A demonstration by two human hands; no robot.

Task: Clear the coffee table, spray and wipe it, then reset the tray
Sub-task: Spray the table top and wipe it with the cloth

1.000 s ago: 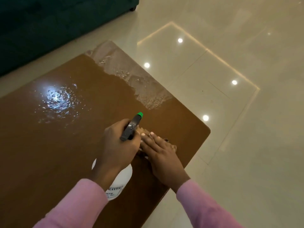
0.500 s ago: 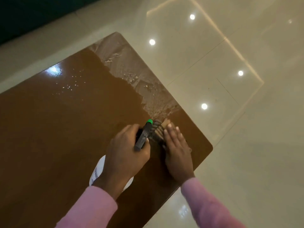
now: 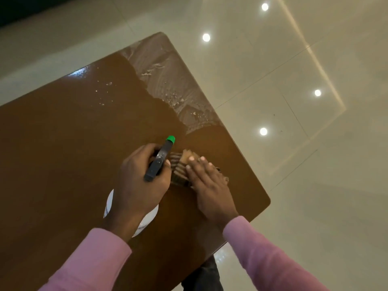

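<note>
Right hand (image 3: pixel 210 185) presses flat, fingers (image 3: pixel 199 166) straight, on the cloth (image 3: pixel 178 164) at frame centre; wet streaks (image 3: pixel 172 80) lie up-frame on the surface (image 3: pixel 63 154). Left hand (image 3: pixel 142 183) grips the spray bottle (image 3: pixel 160 160) just beside

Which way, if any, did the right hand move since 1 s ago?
Yes: right hand slid forward, toward the soapy streak along the table's right edge.

A home living room, by the look of it: a glossy brown coffee table (image 3: pixel 63 143) fills the view from 7 to 12 o'clock. It stands on polished cream floor tiles (image 3: pixel 315 196) at 3 o'clock, which mirror round ceiling lights (image 3: pixel 206 37) (four bright spots). Something dark (image 3: pixel 25 7) edges in at 11 o'clock.
</note>
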